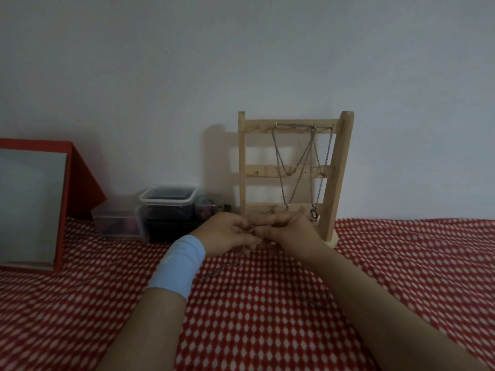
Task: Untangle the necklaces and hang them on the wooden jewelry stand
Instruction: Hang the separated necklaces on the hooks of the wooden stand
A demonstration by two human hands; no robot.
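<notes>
Left hand: The left hand (227, 232), with a pale blue wristband (178, 263) on its forearm, had its fingers curled inward and pinched a small knot of chain at the fingertips.
Right hand: The right hand (286, 231) met the left one fingertip to fingertip, thumb and fingers closed on the same knot.
Tangled necklace: The tangled necklace (253, 229) sat between the two hands, mostly hidden by the fingers. A loose length of chain (219, 270) trailed down from them and lay on the cloth beneath the left wrist.
Wooden jewelry stand: The wooden jewelry stand (242, 162) stood upright just behind the hands, against the wall (160, 62), with its round base partly hidden by the right hand.
Hung necklaces: Several silver hung necklaces (294, 125) were draped from the hooks of the top rail on the stand's right half, and their chains crossed as they fell. A ring pendant (313, 213) dangled at the bottom, just above the right hand.
Counter: The counter (401, 263) was covered by a red cloth with a white diamond pattern, and both forearms rested low over it.
Left background: Clear plastic containers (166, 202) and a small jar (206, 207) sat beside the stand along the wall. A red-framed panel (65, 210) leaned at the far left.
</notes>
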